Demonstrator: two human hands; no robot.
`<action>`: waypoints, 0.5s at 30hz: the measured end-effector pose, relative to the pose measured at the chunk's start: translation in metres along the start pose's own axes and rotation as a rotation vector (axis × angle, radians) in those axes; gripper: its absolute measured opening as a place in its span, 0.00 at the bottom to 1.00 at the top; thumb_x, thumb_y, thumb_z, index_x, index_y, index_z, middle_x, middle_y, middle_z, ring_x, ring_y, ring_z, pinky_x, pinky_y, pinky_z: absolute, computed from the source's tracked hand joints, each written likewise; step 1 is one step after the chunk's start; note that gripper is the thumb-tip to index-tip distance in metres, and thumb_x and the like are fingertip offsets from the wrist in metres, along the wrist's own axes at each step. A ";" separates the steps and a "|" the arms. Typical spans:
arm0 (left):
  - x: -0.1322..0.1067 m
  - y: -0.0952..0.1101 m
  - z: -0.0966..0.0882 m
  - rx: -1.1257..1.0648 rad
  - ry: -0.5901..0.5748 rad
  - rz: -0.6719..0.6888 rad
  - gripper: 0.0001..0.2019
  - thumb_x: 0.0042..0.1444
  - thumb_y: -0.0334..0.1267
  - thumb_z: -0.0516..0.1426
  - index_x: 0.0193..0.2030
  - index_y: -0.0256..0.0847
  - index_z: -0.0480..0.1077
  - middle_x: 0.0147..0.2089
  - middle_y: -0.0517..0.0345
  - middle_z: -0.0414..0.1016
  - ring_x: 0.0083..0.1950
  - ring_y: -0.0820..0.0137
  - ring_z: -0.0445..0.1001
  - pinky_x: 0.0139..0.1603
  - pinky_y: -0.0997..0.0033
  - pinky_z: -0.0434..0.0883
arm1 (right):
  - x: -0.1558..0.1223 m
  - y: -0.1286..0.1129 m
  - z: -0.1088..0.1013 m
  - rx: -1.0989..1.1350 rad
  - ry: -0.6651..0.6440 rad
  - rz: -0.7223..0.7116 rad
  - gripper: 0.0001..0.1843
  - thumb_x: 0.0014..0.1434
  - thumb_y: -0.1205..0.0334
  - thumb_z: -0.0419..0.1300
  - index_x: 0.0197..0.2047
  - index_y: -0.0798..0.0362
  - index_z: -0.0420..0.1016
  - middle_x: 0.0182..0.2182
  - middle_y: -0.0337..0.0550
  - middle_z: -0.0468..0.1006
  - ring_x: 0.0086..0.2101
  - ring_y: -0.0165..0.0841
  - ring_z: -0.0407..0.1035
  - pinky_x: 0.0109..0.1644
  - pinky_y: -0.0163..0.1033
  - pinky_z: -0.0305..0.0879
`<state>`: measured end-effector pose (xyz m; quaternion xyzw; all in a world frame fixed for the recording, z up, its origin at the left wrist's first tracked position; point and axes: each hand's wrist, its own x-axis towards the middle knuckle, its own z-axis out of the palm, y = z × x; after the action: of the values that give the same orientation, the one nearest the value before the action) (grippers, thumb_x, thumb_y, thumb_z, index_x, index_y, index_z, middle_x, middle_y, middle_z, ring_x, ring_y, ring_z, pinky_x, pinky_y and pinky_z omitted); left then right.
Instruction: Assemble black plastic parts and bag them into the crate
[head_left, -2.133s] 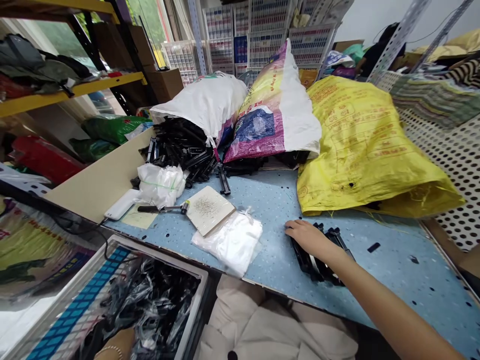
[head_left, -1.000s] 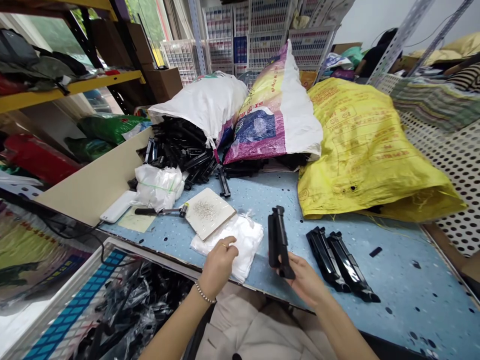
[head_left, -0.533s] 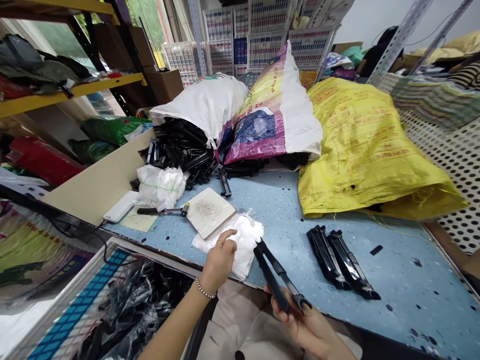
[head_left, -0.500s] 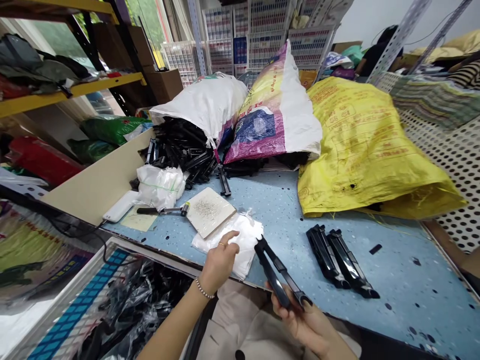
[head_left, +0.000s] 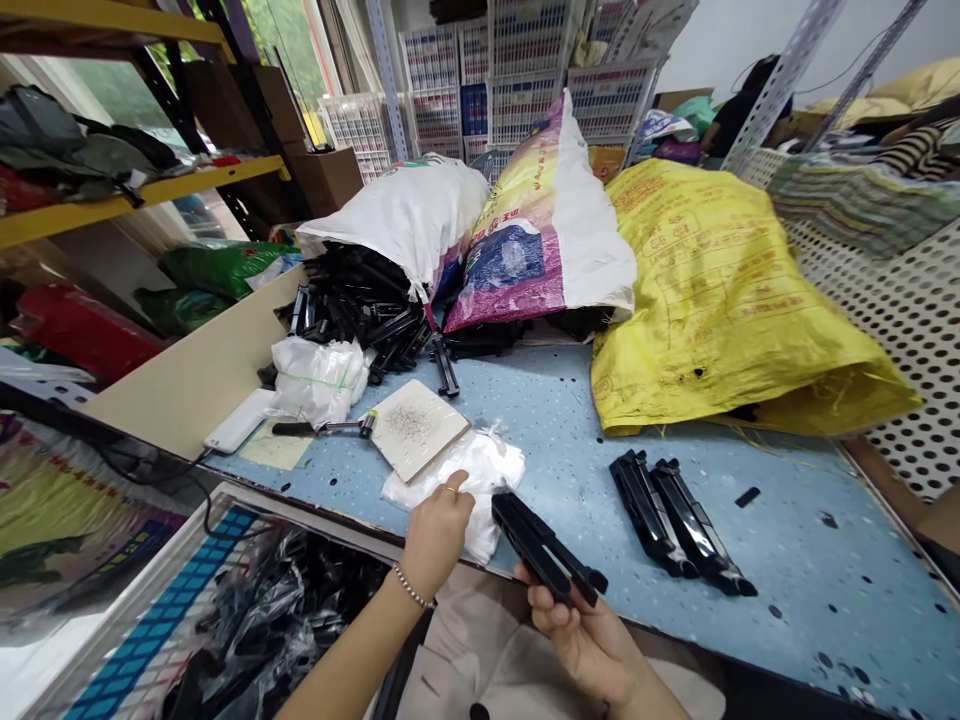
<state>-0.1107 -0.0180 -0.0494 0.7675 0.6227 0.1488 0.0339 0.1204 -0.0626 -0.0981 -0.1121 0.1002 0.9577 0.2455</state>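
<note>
My right hand (head_left: 577, 635) holds a long, narrow black plastic piece (head_left: 541, 550) made of two arms joined at one end, tilted above the table's front edge. My left hand (head_left: 437, 525) rests at the stack of thin white plastic bags (head_left: 491, 470), its fingers curled together. Whether a bag is pinched in them is hidden. A pale square board (head_left: 417, 430) strewn with tiny bits lies partly over the bags. Two groups of similar black pieces (head_left: 679, 520) lie side by side to the right.
A black heap of pieces (head_left: 360, 305) spills from a white sack (head_left: 420, 210). A printed sack (head_left: 525, 250) and a yellow sack (head_left: 735, 310) stand behind. A black-handled tool (head_left: 322, 428), a white device (head_left: 240, 420) and a bundle of bags (head_left: 319, 375) lie left. A basket (head_left: 161, 610) stands below.
The black piece in my right hand has turned and moved slightly left, and its two arms look closer together. My left hand's fingers have lowered and curled at the bags.
</note>
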 end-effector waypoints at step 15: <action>-0.011 0.024 0.002 -0.322 -0.053 0.039 0.42 0.50 0.18 0.44 0.71 0.42 0.34 0.72 0.40 0.42 0.65 0.56 0.62 0.54 0.58 0.73 | 0.021 -0.005 0.020 -0.233 0.139 -0.090 0.20 0.48 0.59 0.70 0.42 0.60 0.73 0.30 0.40 0.76 0.26 0.19 0.67 0.27 0.18 0.65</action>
<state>-0.0893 -0.0339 -0.0477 0.7678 0.5746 0.2269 0.1701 0.1020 -0.0438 -0.0856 -0.2103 0.0001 0.9408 0.2658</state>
